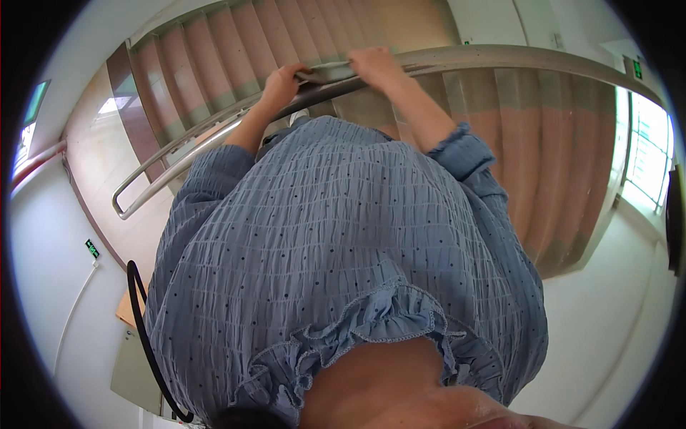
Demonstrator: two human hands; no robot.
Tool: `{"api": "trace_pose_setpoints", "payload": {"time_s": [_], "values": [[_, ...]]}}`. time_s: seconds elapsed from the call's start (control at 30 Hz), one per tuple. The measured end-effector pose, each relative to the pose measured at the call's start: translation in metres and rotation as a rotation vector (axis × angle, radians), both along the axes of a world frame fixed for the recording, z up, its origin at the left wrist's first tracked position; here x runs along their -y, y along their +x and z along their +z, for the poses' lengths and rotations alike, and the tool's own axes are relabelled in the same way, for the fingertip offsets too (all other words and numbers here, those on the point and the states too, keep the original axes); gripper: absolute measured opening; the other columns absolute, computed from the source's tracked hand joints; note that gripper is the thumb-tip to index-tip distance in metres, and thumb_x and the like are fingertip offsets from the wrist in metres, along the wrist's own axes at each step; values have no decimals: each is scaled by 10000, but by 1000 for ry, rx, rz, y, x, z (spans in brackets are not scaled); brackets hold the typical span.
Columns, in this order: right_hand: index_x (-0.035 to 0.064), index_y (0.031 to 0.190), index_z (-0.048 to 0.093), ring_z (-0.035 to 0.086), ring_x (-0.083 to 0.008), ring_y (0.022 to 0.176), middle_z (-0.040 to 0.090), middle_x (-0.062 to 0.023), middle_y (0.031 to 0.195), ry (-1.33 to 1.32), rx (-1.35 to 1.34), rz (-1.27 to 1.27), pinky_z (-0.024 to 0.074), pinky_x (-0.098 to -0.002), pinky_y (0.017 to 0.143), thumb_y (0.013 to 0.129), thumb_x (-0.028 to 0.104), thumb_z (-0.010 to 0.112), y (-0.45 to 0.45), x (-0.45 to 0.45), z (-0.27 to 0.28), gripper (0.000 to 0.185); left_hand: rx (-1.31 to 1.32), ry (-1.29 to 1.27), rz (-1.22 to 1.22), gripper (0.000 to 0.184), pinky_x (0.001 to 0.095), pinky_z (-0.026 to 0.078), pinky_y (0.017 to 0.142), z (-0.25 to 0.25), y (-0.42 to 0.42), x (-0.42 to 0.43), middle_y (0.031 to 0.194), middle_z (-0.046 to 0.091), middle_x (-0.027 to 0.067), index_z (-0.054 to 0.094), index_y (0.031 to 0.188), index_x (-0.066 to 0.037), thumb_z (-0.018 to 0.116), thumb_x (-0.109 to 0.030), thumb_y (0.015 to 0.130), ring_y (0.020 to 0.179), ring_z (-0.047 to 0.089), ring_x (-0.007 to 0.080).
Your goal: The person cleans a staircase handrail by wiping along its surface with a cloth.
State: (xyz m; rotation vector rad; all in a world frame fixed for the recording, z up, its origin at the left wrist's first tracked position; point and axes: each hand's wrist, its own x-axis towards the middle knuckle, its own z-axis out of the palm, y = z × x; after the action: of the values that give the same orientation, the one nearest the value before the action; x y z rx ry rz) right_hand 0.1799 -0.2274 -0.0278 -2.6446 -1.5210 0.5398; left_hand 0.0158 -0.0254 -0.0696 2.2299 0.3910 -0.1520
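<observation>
A light grey cloth (330, 72) lies stretched over the metal handrail (500, 56) between my two hands. At its left end, my left hand (283, 84) has its fingers closed round the cloth. My right hand (375, 66) holds the other end against the top of the rail, fingers bent over it. Parts of the fingers on both hands are hard to make out. The rail slopes past in front of my body and curves back in a loop at the lower left.
Stairs (236, 50) rise beyond the rail, and another flight (532, 143) runs along the right side. A barred window (649, 154) is at the right edge. Green exit signs hang on the walls, one sign (92, 248) at the left. A black cable or strap (146, 336) hangs beside my left side.
</observation>
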Motion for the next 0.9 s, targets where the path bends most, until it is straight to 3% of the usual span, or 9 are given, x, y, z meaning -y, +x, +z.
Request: {"api": "trace_pose_setpoints", "payload": {"time_s": [0.23, 0.4, 0.57, 0.63, 0.7, 0.9], "values": [[149, 962, 681, 686, -343, 967, 725, -146, 955, 20, 130, -245, 462, -539, 892, 945, 239, 506, 60, 55, 71, 198, 327, -98, -122, 393, 483, 511, 887, 40, 74, 52, 1014, 707, 207, 706, 1121, -116, 523, 13, 797, 979, 653, 404], [128, 966, 682, 680, -312, 937, 715, -106, 906, 83, 162, -33, 473, -476, 887, 907, 224, 546, 9, 8, 31, 176, 270, 95, -84, 421, 466, 520, 889, 27, 15, 7, 1065, 705, 165, 703, 1105, -105, 536, 49, 751, 991, 658, 382], [158, 888, 678, 645, -247, 1011, 694, -31, 961, 418, 199, 178, 459, -455, 946, 886, 200, 542, -42, -14, -5, 142, 223, 151, 2, 447, 459, 526, 884, 10, -51, -19, 1042, 703, 154, 700, 1084, -94, 526, 79, 710, 1009, 660, 369], [165, 891, 680, 642, -241, 1004, 686, -20, 954, 403, 200, 145, 453, -443, 955, 882, 192, 545, -23, -3, 7, 139, 213, 151, -19, 424, 444, 513, 893, 20, -42, -5, 1104, 691, 130, 694, 1097, -94, 553, 62, 729, 1062, 644, 347], [172, 893, 683, 639, -234, 997, 678, -10, 946, 383, 205, 110, 448, -431, 963, 878, 185, 547, 3, 14, 25, 137, 361, 211, -101, 387, 417, 490, 900, 33, -16, 12, 1165, 671, 98, 689, 1109, -93, 581, 38, 761, 1094, 628, 317], [175, 905, 676, 627, -222, 993, 673, -6, 965, 434, 309, -89, 427, -409, 990, 875, 167, 542, 23, 28, 37, 138, 450, 320, -202, 367, 412, 481, 892, 46, 16, 24, 1149, 632, 78, 697, 1105, -97, 606, 30, 772, 1059, 616, 302]]}}
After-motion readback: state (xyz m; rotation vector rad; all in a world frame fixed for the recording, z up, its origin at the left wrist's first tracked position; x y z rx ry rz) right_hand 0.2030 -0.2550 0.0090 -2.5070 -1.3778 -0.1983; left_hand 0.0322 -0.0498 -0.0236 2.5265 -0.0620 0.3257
